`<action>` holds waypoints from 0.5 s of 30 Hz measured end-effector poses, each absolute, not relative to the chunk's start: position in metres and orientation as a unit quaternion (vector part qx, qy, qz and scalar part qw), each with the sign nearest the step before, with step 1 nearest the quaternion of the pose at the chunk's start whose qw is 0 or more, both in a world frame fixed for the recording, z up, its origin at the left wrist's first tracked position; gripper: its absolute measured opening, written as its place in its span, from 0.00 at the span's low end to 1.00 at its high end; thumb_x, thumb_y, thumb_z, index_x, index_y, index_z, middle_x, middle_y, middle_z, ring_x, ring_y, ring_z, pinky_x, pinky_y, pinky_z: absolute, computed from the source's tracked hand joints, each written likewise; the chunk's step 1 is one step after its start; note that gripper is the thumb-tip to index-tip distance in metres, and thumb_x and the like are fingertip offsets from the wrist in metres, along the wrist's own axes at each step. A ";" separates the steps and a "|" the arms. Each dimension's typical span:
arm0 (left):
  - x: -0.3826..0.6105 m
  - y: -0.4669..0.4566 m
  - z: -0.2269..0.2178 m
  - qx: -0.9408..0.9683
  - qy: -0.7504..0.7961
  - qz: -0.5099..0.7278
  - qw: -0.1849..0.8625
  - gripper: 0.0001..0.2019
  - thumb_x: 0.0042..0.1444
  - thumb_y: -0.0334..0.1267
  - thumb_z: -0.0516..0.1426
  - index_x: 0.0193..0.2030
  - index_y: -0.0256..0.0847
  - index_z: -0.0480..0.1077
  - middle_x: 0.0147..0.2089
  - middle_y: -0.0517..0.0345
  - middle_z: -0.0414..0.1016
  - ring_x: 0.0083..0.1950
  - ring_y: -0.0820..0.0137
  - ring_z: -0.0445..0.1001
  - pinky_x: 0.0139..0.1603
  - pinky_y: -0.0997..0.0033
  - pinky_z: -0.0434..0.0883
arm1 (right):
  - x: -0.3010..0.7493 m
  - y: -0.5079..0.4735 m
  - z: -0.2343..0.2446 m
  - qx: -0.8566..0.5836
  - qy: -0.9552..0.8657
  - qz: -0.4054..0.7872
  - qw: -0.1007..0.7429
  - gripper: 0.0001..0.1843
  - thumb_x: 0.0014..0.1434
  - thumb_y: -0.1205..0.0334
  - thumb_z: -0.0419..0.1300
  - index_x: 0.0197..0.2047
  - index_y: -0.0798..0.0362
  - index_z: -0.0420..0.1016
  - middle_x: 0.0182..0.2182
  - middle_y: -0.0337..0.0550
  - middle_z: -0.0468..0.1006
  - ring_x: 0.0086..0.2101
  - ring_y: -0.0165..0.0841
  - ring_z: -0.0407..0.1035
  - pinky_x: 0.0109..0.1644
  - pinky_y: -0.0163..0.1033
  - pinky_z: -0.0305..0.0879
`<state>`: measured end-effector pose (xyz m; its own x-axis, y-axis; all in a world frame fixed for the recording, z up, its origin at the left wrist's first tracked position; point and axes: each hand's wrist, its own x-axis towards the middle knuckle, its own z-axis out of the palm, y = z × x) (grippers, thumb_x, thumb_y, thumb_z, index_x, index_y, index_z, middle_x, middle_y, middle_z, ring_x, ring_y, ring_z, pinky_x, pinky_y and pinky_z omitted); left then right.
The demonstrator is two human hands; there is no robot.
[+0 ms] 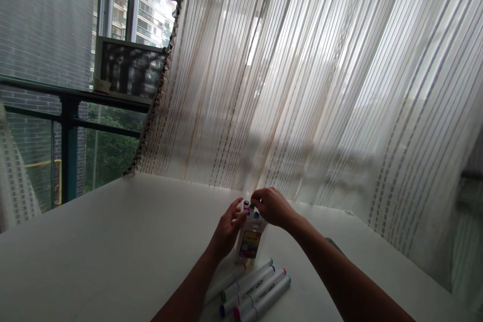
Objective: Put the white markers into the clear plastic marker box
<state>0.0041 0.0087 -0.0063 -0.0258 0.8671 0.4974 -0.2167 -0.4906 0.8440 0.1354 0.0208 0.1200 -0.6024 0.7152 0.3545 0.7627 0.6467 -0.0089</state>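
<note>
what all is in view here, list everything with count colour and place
marker pack: one, clear with a coloured label, upright on the table between the hands, marker caps showing at its top
loose markers: about five, white barrels with green, blue and red caps, lying side by side on the table in front of the pack
table: one, white, across the lower frame
curtain: one, sheer with pale stripes, hanging behind the table
window: dark frame and railing, left, with greenery and buildings outside
left hand: against the pack's left side
right hand: fingertips at the pack's top
</note>
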 end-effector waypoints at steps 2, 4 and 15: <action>0.004 0.007 -0.005 0.562 0.288 0.654 0.416 0.31 0.54 0.55 0.54 0.59 0.36 0.57 0.44 0.49 0.71 0.41 0.65 0.72 0.43 0.66 0.69 | 0.141 0.020 0.124 -0.421 -0.888 -0.069 0.172 0.11 0.58 0.70 0.54 0.31 0.56 0.78 0.26 0.43 0.76 0.29 0.30 0.69 0.33 0.32 0.56; 0.004 0.006 -0.004 0.564 0.287 0.652 0.418 0.31 0.54 0.55 0.54 0.59 0.36 0.57 0.45 0.48 0.71 0.42 0.64 0.73 0.43 0.66 0.70 | 0.147 0.019 0.128 -0.430 -0.885 -0.065 0.169 0.10 0.57 0.70 0.54 0.30 0.57 0.78 0.26 0.43 0.76 0.28 0.30 0.68 0.32 0.32 0.56; 0.002 0.010 -0.008 0.567 0.290 0.646 0.421 0.34 0.54 0.55 0.54 0.61 0.36 0.55 0.49 0.47 0.70 0.43 0.63 0.73 0.43 0.66 0.70 | 0.144 0.005 0.126 -0.415 -0.902 -0.032 0.116 0.09 0.55 0.69 0.58 0.26 0.57 0.77 0.23 0.42 0.74 0.24 0.28 0.63 0.30 0.32 0.54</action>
<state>0.0020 0.0100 -0.0080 -0.0025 0.8724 0.4887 -0.2157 -0.4777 0.8517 0.1439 0.0051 0.1264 -0.6283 0.7413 0.2360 0.7561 0.6533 -0.0392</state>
